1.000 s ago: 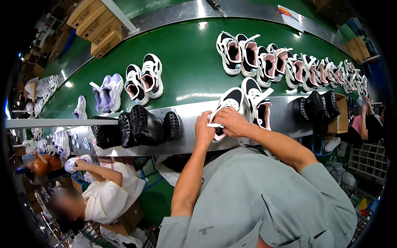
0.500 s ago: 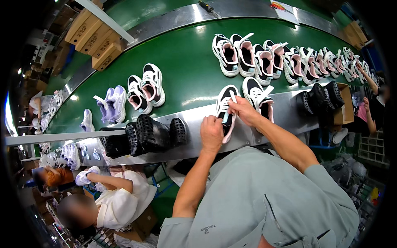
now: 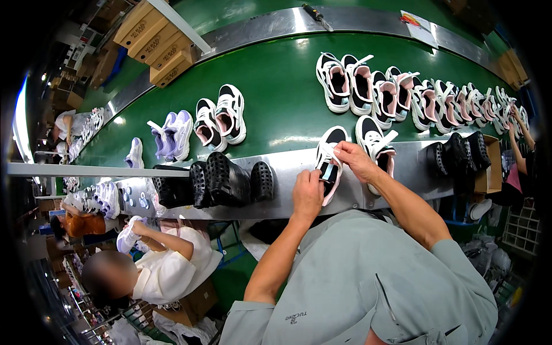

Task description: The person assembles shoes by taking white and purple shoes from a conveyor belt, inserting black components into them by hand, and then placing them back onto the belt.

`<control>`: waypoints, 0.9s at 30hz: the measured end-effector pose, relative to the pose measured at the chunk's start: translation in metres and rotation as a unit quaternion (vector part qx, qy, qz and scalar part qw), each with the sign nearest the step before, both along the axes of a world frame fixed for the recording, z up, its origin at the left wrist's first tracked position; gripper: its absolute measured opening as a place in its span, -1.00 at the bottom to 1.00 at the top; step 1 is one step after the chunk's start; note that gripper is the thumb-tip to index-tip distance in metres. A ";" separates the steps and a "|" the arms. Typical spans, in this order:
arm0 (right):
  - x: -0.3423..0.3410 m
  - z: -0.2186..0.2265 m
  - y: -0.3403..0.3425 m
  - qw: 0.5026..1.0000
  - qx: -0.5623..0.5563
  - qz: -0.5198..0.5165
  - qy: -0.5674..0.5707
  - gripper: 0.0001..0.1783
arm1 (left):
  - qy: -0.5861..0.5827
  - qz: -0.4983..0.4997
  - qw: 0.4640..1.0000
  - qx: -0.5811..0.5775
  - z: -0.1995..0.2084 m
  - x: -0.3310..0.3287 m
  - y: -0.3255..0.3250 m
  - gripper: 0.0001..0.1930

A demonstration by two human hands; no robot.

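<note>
A black and white sneaker (image 3: pixel 333 136) with pink lining lies on the metal edge in front of me, its toe pointing away. My right hand (image 3: pixel 357 164) pinches the sneaker's white strap (image 3: pixel 329 152) above the tongue. On the other side, my left hand (image 3: pixel 307 192) has its fingers closed on the sneaker's opening, beside the light blue patch. Exactly what the left fingertips pinch is partly hidden. A matching sneaker (image 3: pixel 370 133) rests just to the right, its white strap sticking up loose.
Black studded shoe forms (image 3: pixel 227 178) stand to the left, more (image 3: pixel 454 152) to the right by a cardboard box (image 3: pixel 487 167). Rows of sneakers (image 3: pixel 333 86) line the green belt (image 3: pixel 276 109). A metal bar (image 3: pixel 98 170) crosses at left. A co-worker (image 3: pixel 172 261) holds a lilac shoe.
The whole view has shifted, so the bench things appear farther right. My right hand still holds the strap, and the left stays at the sneaker's opening.
</note>
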State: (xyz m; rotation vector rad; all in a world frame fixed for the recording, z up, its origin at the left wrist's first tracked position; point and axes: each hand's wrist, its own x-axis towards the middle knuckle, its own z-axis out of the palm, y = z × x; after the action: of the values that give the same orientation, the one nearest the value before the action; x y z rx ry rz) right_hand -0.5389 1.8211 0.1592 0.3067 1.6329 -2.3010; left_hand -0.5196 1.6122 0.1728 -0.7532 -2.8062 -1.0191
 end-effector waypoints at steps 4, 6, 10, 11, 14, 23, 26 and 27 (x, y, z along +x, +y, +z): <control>0.000 0.002 0.009 0.996 0.084 -0.005 0.017 -0.76 | -0.046 0.061 0.997 -0.029 0.022 0.021 -0.002 -0.71; 0.007 0.017 0.011 0.984 0.165 -0.029 0.058 -0.66 | -0.098 0.081 0.991 -0.045 0.023 0.030 -0.007 -0.60; 0.044 0.068 0.040 0.936 0.344 -0.066 0.039 -0.77 | -0.236 0.131 0.962 -0.040 0.012 0.032 -0.018 -0.45; 0.056 0.069 0.048 0.926 0.368 -0.080 0.035 -0.77 | -0.211 0.125 0.969 -0.041 0.012 0.031 -0.017 -0.46; 0.067 0.059 0.055 0.915 0.389 -0.089 0.051 -0.77 | -0.251 0.130 0.958 -0.043 0.014 0.022 -0.004 -0.38; 0.037 0.052 0.027 0.919 0.372 0.034 0.131 -0.51 | -0.460 0.090 0.875 -0.120 -0.027 -0.012 0.011 -0.33; 0.012 0.050 0.012 0.953 0.256 0.103 0.128 -0.44 | -0.441 0.065 0.890 -0.094 -0.058 -0.004 -0.005 -0.34; 0.010 0.042 0.017 0.969 0.179 0.140 0.093 -0.41 | -0.439 0.054 0.893 -0.083 -0.048 -0.002 -0.003 -0.35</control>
State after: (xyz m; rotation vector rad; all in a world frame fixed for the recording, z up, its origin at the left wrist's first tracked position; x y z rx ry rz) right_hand -0.5288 1.8378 0.2017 -0.0666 2.0366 -1.8693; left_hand -0.5216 1.6090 0.1248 -0.1141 -3.6574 -1.3733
